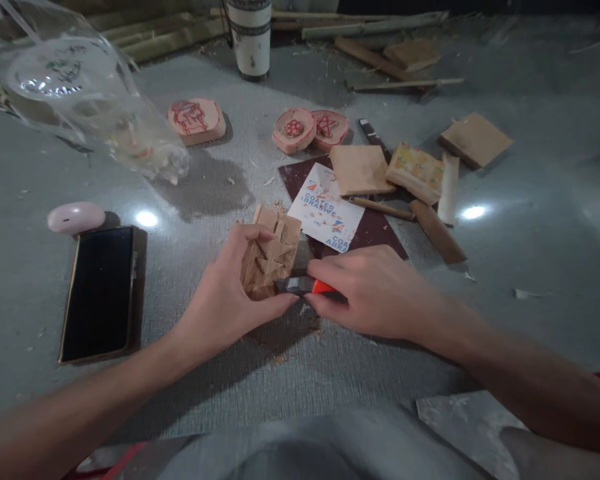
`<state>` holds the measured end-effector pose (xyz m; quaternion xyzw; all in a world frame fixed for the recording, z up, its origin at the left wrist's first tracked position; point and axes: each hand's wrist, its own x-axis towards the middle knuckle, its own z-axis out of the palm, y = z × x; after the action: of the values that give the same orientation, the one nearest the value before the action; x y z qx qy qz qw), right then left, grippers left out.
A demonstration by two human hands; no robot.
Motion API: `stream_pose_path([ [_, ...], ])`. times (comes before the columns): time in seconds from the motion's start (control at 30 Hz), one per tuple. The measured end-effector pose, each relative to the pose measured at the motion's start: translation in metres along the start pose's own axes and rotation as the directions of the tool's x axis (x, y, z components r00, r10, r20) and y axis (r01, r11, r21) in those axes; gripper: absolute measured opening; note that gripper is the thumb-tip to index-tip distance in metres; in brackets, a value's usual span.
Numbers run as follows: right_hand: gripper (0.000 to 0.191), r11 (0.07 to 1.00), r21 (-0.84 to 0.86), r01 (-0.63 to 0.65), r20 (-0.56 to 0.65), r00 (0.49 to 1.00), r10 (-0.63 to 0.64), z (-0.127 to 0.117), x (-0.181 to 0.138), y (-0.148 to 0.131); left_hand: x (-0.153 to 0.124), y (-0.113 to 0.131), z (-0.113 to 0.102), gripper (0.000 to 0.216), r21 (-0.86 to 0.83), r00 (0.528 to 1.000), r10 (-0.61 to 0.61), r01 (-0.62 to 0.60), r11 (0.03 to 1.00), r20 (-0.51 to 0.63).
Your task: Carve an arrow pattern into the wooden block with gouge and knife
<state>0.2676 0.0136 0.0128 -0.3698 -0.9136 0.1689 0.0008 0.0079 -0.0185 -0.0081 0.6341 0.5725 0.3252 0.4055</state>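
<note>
A small wooden block [286, 248] with a tree-like shape carved into its face is gripped by my left hand [230, 287], fingers on its left edge and thumb along the near side. My right hand [375, 290] is closed around a utility knife [323, 287] with an orange and black body. The knife's dark tip touches or nearly touches the lower right of the block; the exact contact is hard to make out. Behind the block lies sandpaper [380, 233], dark red, with a white printed backing sheet [325, 213]. Wood shavings are scattered around.
At left are a phone [100, 293], a pink oval case [76, 217] and a clear plastic bag [95, 100]. Beyond stand a tumbler [250, 40] and marked wooden pieces [197, 120]. Wood blocks [363, 170] lie to the right; bamboo strips [370, 28] run along the back.
</note>
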Motion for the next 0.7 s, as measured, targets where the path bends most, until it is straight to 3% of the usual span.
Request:
stream_pose_path([
  [0.43,0.023,0.999,-0.010,-0.033,0.047,0.998,0.034,-0.0017,0.0021,-0.0012,0.0015,0.0006,-0.0031,0.060,0.025,0.998,-0.027,0.025,0.999,0.050],
  [0.7,0.024,1.000,-0.021,-0.002,-0.067,0.998,0.000,0.0025,-0.0020,0.0007,0.0009,0.0044,-0.0037,0.048,0.027,0.999,-0.004,0.003,1.000,0.046],
])
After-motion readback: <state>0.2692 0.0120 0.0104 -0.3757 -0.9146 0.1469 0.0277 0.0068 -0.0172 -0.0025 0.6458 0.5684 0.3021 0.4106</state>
